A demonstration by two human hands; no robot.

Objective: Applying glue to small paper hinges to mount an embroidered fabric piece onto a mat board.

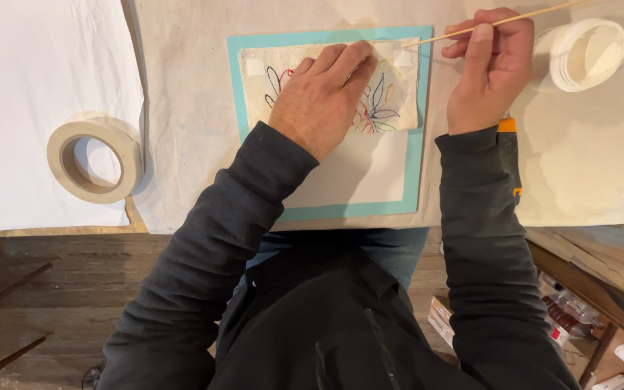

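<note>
My left hand (323, 97) lies flat on a cream cloth with coloured leaf embroidery (388, 101), pressing it down near its top edge. The cloth rests on a white board with a turquoise border (414, 159), with small white tape tabs (256, 67) at its upper corners. My right hand (489, 68) grips a thin wooden stick (464, 30) between thumb and fingers; the stick's tip touches the cloth's top right corner beside my left fingertips.
A roll of beige tape (95, 159) sits at the left on a white sheet (37, 72). A white plastic tub (588, 52) stands at the top right. An orange-and-black utility knife (509, 155) lies by my right wrist. Boxes and bottles (565, 318) sit below the table at the right.
</note>
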